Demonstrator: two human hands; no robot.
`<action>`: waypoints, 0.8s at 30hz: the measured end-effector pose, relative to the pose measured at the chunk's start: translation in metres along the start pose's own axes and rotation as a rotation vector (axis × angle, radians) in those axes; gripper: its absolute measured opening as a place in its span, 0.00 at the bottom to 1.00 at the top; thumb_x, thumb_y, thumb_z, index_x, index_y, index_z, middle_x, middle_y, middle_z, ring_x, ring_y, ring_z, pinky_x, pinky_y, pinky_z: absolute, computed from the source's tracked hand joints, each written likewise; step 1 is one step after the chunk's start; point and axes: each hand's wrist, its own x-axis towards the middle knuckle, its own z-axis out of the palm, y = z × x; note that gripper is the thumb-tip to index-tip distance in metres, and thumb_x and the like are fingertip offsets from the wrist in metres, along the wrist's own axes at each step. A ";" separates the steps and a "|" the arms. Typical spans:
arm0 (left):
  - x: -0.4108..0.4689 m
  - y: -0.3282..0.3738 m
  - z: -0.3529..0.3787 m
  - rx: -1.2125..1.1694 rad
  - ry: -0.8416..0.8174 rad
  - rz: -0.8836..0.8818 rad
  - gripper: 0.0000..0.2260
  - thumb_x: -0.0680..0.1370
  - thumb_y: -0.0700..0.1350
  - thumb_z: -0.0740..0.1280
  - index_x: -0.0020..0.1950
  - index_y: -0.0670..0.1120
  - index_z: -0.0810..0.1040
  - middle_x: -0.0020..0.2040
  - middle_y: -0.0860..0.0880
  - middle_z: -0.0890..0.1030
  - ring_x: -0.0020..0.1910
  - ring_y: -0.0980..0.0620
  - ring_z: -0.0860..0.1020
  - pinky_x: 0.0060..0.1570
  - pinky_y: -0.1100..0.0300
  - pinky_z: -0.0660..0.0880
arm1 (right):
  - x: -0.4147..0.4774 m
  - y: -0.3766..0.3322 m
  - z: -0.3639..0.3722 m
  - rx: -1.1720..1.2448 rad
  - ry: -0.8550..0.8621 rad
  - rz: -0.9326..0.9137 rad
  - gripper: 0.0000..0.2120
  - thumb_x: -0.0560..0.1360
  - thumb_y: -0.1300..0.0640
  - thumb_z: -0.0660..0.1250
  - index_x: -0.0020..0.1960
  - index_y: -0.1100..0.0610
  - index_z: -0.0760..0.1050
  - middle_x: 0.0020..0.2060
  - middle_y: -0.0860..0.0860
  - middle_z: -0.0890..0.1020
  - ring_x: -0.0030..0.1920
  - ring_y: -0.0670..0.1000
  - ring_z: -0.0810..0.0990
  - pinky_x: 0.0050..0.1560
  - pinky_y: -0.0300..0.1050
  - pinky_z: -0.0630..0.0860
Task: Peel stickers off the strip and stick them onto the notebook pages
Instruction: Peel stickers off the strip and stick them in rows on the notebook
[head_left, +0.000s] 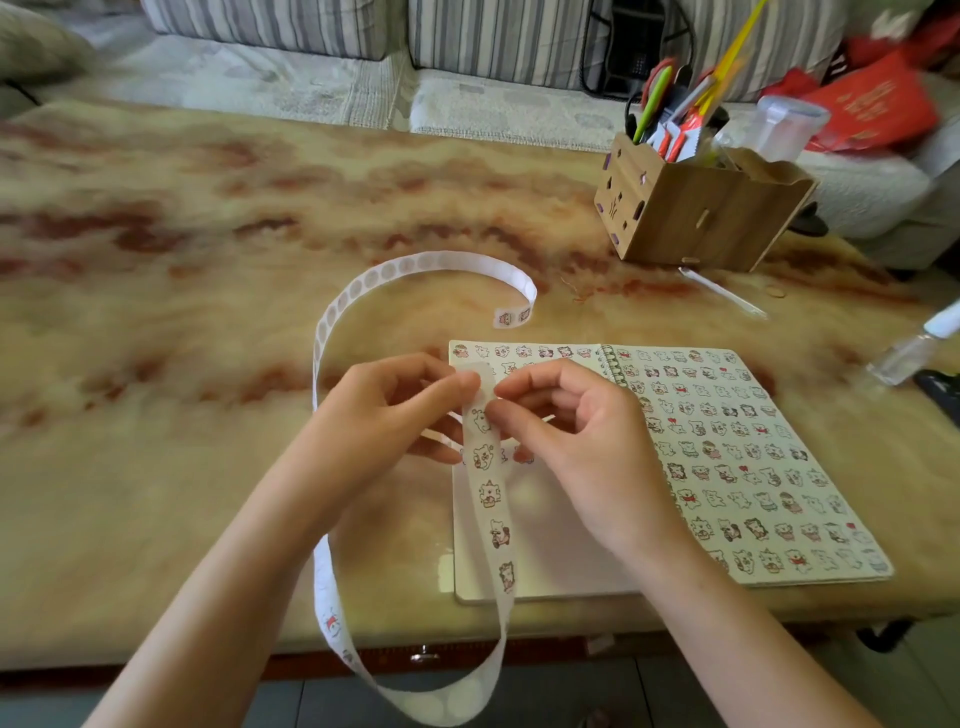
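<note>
Pinching the strip (491, 499) dead centre with left hand (395, 410), nipping at a sticker (480, 420) edge with right hand (576, 436), just over the notebook (545, 545) at lower right. Could tear or crease the sticker if yanked, or snag the loop dangling off the table (182, 467) at the bottom.

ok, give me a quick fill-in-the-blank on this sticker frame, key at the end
1. The left hand and right hand pinch the sticker strip over the ____ page of the notebook.
2. The page nearly filled with stickers is the ____ one.
3. The notebook lies ____ on the table.
4. The wooden organiser stands beyond the notebook, towards the table's far ____ corner.

Missing words: left; right; open; right
</note>
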 end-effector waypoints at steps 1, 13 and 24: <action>0.000 0.000 0.000 0.009 -0.005 -0.003 0.10 0.76 0.43 0.67 0.47 0.36 0.81 0.40 0.42 0.84 0.36 0.52 0.82 0.35 0.62 0.80 | 0.000 0.000 0.000 -0.020 -0.001 -0.012 0.04 0.71 0.63 0.73 0.45 0.57 0.80 0.37 0.52 0.84 0.36 0.46 0.82 0.35 0.35 0.76; -0.001 -0.001 0.001 0.006 -0.020 -0.023 0.07 0.76 0.41 0.67 0.44 0.39 0.82 0.39 0.44 0.85 0.37 0.53 0.83 0.37 0.65 0.79 | -0.001 0.001 -0.002 -0.127 0.028 -0.080 0.04 0.72 0.62 0.72 0.45 0.55 0.82 0.38 0.47 0.85 0.40 0.45 0.83 0.43 0.45 0.81; -0.002 -0.001 0.002 -0.006 -0.037 -0.034 0.07 0.76 0.41 0.67 0.45 0.38 0.83 0.40 0.43 0.85 0.40 0.51 0.84 0.40 0.64 0.80 | -0.001 0.005 -0.002 -0.206 0.038 -0.158 0.03 0.72 0.62 0.73 0.44 0.56 0.82 0.36 0.46 0.84 0.38 0.45 0.82 0.41 0.42 0.80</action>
